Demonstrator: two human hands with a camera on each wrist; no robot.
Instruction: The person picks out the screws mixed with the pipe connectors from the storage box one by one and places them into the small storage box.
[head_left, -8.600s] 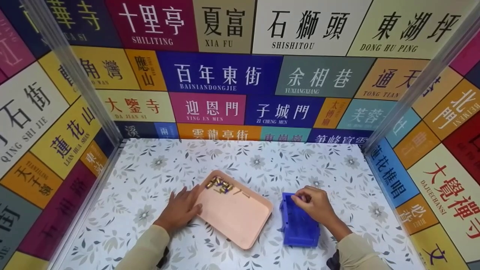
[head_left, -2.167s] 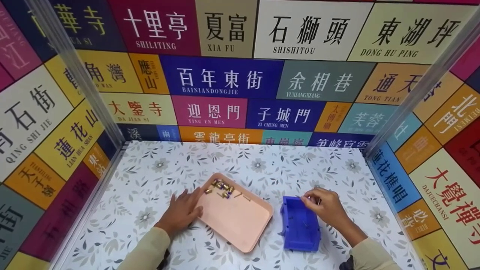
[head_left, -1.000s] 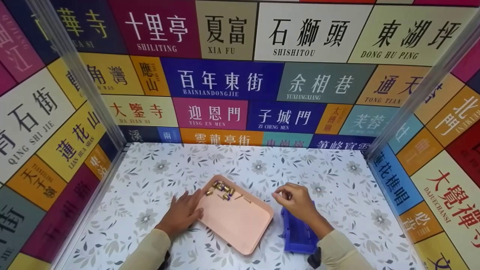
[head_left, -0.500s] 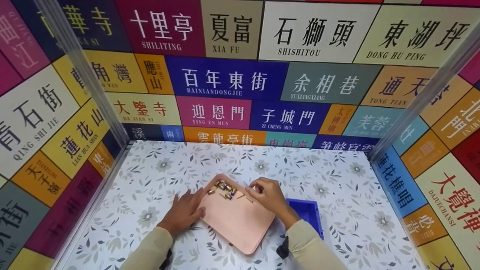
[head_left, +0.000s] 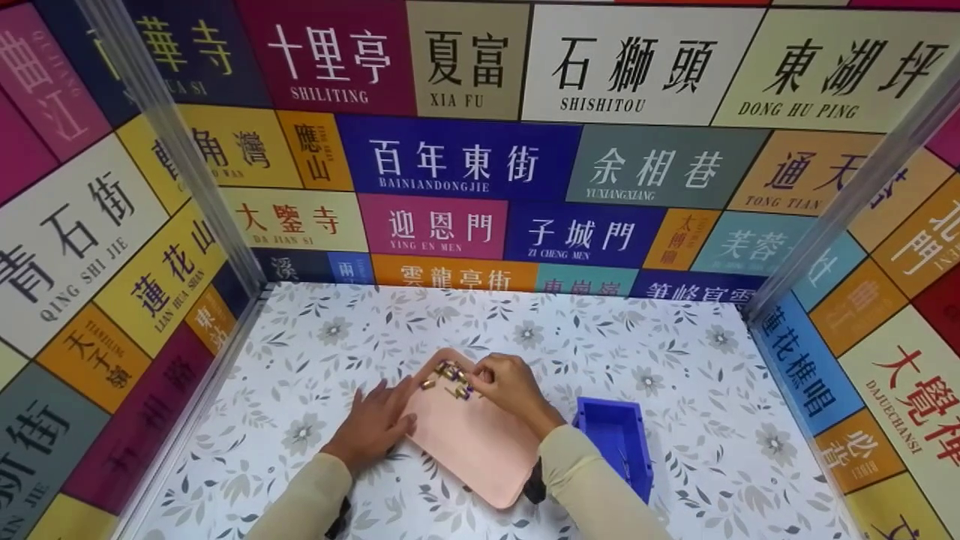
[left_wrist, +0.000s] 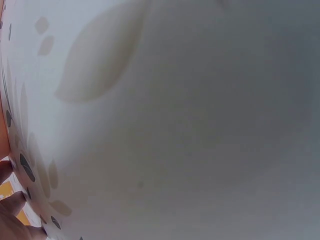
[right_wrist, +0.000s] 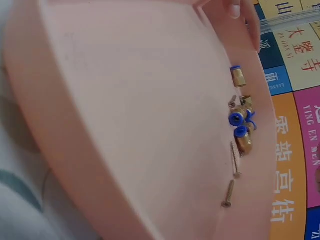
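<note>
We find the left hand flat-fingered against the pink plastic tray; right hand over brass fittings (grip unclear).

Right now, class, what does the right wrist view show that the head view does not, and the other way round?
Only the right wrist view shows the small parts up close: brass fittings with blue ends and two loose screws.

Only the head view shows both hands: the left hand resting on the tray's left edge, the right hand reaching over the parts, and the blue bin on the floral tabletop.

Both show the pink tray with the parts clustered at its far corner, and the lettered wall panels.
</note>
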